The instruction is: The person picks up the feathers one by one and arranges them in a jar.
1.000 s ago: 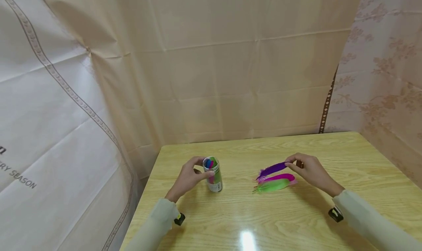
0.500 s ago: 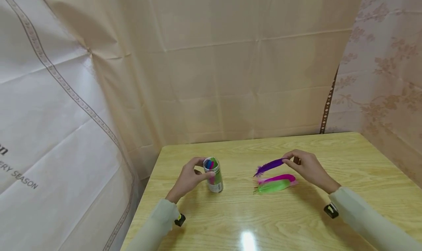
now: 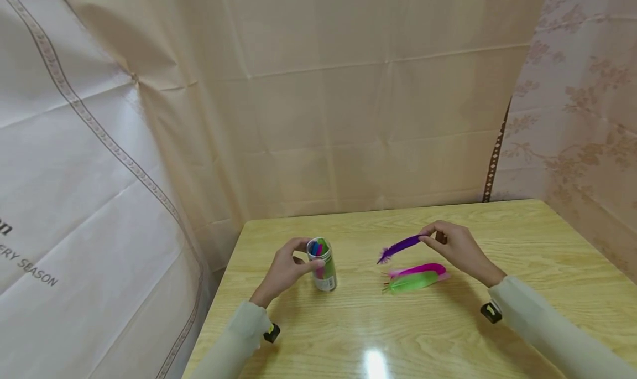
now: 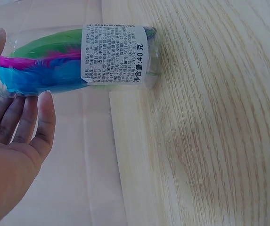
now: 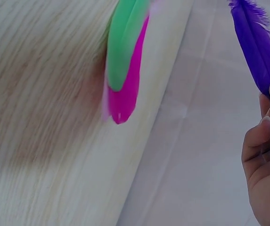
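Observation:
A clear jar (image 3: 325,276) stands upright on the table, with green, pink and blue feathers (image 4: 45,70) inside and a white printed label (image 4: 113,54) near its base. My left hand (image 3: 286,268) grips the jar near its open mouth, thumb on one side and fingers on the other. Between thumb and fingertips, my right hand (image 3: 458,249) pinches one end of a purple feather (image 3: 400,249), whose fluffy end points left and down toward the jar. Below it on the table lie a green feather (image 3: 413,281) and a magenta feather (image 3: 430,268), overlapping, with some pale pink showing beside them.
The wood-grain table (image 3: 358,323) ends at a back edge against a beige hanging cloth (image 3: 348,119). White cloth (image 3: 89,202) hangs on the left, a floral one (image 3: 587,119) on the right. Each wrist wears a small dark device.
My right hand has lifted the purple feather off the other feathers and carried it up and left, closer to the jar. My left hand and the jar stay in place.

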